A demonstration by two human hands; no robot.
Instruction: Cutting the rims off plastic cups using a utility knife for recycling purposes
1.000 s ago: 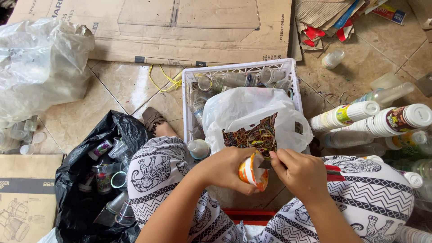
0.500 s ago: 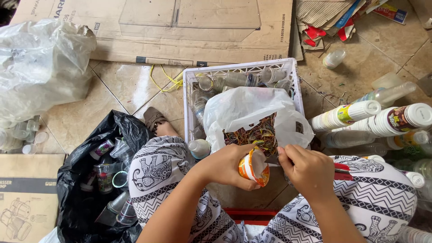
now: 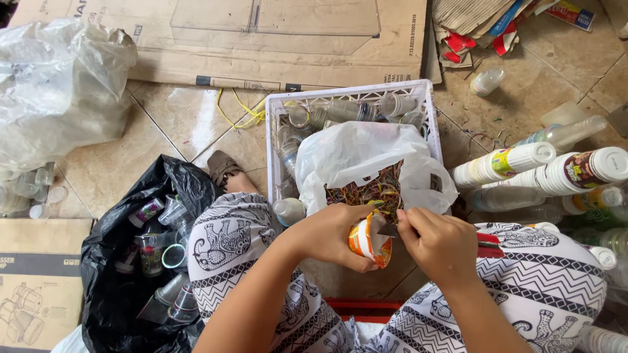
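Forearms come up from the bottom edge and meet over the lap, both bent inward toward the cup (image 3: 370, 239). Left hand (image 3: 327, 235) wraps that orange-banded plastic cup from its left side, fingers curled round the wall, thumb on top, mouth of the cup turned toward the right hand (image 3: 438, 245). Right hand sits just right of the cup, fingers pressed together in a fist around a cutter (image 3: 485, 243) with a red handle; its blade (image 3: 387, 230) touches the cup's rim. Knees in patterned trousers (image 3: 549, 287) spread to either side below the cup.

Just beyond the cup lies a white bag (image 3: 366, 157), open, with a tangle of coloured strips inside. It rests in a white crate (image 3: 428, 108) that also holds clear cups. Left of the cup, near the knee, a black bag (image 3: 104, 248) holds more clear cups. Right of the crate, bottles (image 3: 556, 167) lie on their sides in a heap. Floor is glossy beige tile (image 3: 176, 124), scuffed and littered. Far beyond the crate, flattened cardboard (image 3: 275, 39) covers the tiles; far left of it a clear bag (image 3: 52, 85) bulges
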